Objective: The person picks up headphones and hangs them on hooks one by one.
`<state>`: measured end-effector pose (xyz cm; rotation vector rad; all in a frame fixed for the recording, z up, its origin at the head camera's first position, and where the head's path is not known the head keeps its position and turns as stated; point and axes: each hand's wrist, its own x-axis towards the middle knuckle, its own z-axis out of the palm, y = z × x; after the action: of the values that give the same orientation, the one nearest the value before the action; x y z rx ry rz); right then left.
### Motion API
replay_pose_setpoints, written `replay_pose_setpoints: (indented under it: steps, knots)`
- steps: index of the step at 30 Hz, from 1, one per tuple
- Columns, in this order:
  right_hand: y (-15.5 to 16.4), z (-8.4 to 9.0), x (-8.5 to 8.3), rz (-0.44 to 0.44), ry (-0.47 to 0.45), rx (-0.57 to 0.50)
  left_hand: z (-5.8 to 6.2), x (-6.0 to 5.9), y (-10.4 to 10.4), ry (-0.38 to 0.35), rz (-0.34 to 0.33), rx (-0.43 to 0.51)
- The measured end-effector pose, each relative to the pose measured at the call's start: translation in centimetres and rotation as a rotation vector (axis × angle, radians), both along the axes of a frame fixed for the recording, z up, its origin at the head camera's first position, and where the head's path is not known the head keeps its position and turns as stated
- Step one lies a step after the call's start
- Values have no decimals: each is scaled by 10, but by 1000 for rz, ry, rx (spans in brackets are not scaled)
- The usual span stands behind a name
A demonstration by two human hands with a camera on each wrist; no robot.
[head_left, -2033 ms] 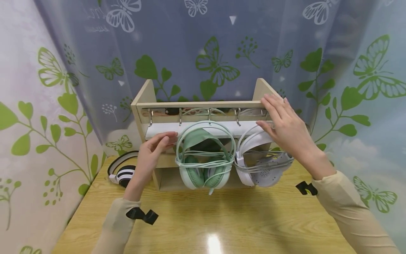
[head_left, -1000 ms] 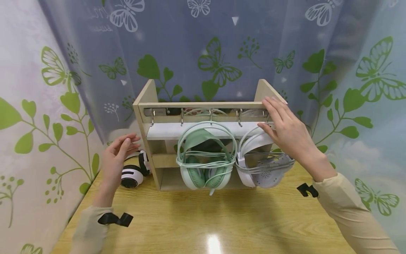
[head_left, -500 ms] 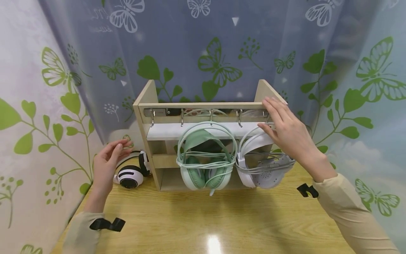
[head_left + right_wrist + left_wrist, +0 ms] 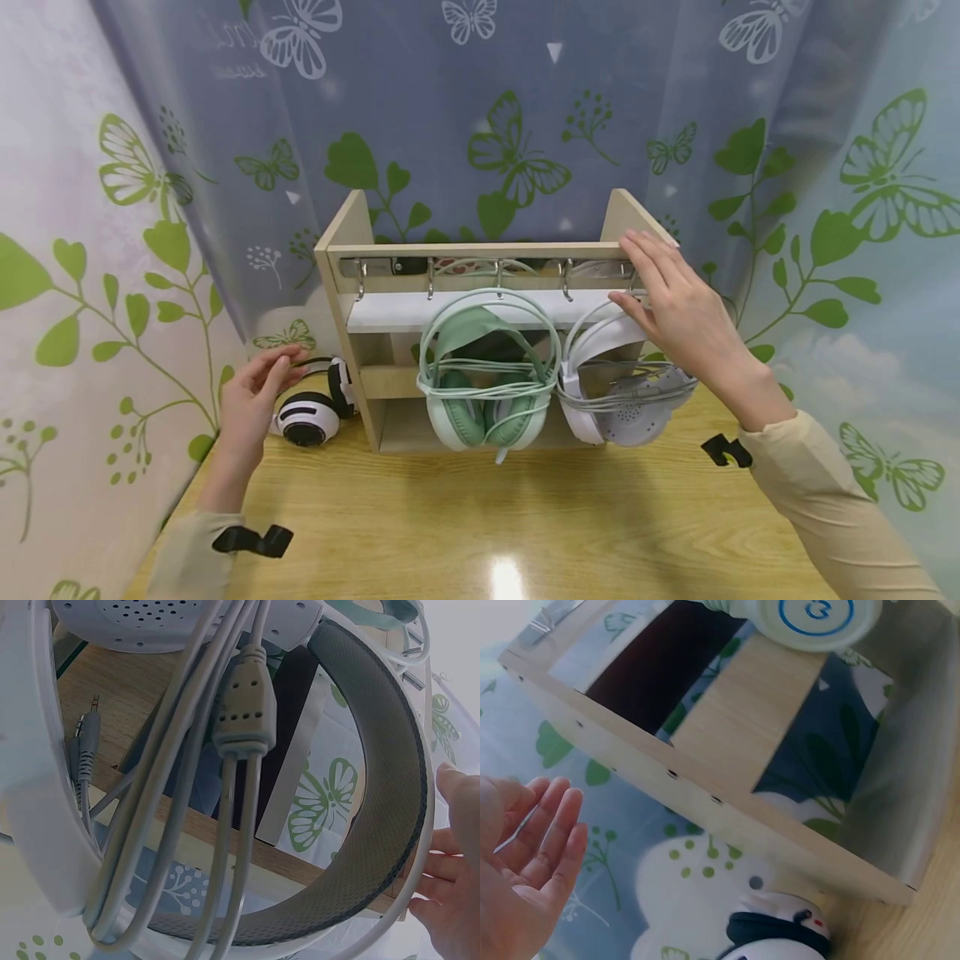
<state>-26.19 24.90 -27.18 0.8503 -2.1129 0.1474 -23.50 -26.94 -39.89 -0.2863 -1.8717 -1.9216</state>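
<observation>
A wooden rack [image 4: 480, 248] with metal hooks stands at the back of the table. Green headphones [image 4: 486, 379] hang from a middle hook, white headphones [image 4: 626, 379] from a hook to their right. My right hand [image 4: 667, 304] rests with straight fingers on the rack's top right end, thumb against the white headband [image 4: 390, 787]. Black-and-white headphones [image 4: 313, 408] lie on the table left of the rack. My left hand [image 4: 255, 392] hovers open just left of them, fingers relaxed, holding nothing; its palm [image 4: 521, 870] shows in the left wrist view.
The wooden table [image 4: 480, 525] extends toward me. Curtains printed with green leaves and butterflies [image 4: 517, 158] close in behind and on both sides. A bundled grey cable [image 4: 225, 750] wraps the white headphones.
My left hand has left the rack's white shelf and swung down and left, beside the black-and-white headphones. The right hand has stayed on the rack.
</observation>
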Motion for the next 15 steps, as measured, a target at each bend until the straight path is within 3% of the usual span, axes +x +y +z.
replay_pose_setpoints:
  steps: [15]
  knots:
    - [-1,0,0,4,5,-2,-35,-2,-7,-61,27,-112]
